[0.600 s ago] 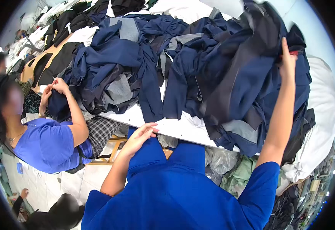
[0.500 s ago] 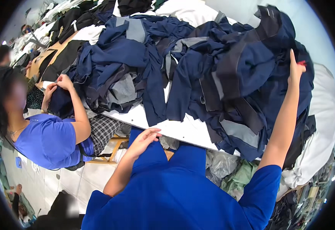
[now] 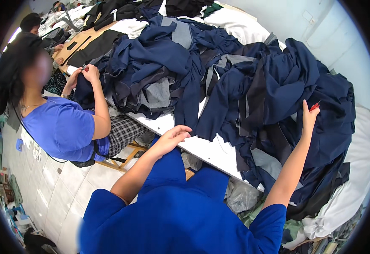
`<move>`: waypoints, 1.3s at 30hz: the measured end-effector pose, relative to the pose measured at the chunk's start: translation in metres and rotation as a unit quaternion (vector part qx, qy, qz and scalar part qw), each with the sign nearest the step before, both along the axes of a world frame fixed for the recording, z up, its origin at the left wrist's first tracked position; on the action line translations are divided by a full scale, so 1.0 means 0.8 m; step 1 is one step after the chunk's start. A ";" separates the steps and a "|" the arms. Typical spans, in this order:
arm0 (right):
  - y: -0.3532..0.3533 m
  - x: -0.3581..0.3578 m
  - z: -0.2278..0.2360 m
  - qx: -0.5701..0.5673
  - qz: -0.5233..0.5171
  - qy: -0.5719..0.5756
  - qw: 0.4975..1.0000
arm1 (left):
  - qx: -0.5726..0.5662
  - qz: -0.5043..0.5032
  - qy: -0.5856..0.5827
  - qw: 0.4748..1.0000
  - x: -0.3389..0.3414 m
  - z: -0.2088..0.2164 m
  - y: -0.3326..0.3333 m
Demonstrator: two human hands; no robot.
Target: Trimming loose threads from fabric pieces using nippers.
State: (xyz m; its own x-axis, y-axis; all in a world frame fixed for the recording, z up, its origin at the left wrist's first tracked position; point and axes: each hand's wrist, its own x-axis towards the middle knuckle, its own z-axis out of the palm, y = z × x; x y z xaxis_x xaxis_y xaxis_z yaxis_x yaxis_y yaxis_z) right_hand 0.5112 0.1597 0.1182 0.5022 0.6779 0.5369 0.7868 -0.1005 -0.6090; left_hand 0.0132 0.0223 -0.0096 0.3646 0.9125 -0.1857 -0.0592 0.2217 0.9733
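Navy garments with grey and dark brown inner parts lie heaped across the white table. My right hand, over the right part of the heap, is closed on small red-handled thread snips; their short tip pokes out past the fingers. My left hand hovers at the table's front edge above my lap, fingers stretched out and holding nothing. A hanging navy garment leg lies just beyond its fingertips. Part of the table is hidden under the heap.
On my left sits a co-worker in a purple shirt, both hands on dark cloth. Another person is farther back. White cloth lies behind the heap, and a large white bundle at the right. Clear plastic is under the table.
My right hand with the snips has come down and nearer from the far right of the heap. The raised navy cloth there has dropped. My view has shifted left; my left hand stays open.
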 end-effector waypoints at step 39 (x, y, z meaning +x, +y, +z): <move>-0.285 -0.409 -0.253 -0.403 0.553 0.369 0.629 | 0.246 -0.068 -0.120 0.959 0.072 0.084 -0.017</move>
State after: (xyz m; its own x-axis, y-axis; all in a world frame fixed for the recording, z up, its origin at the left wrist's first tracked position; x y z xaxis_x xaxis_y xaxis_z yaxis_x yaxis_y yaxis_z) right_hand 0.1837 -0.0682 -0.0841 -0.6046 0.7343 -0.3088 0.1811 -0.2508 -0.9509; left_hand 0.0707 0.0090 0.0575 0.4647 0.8094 0.3591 -0.2972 -0.2395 0.9243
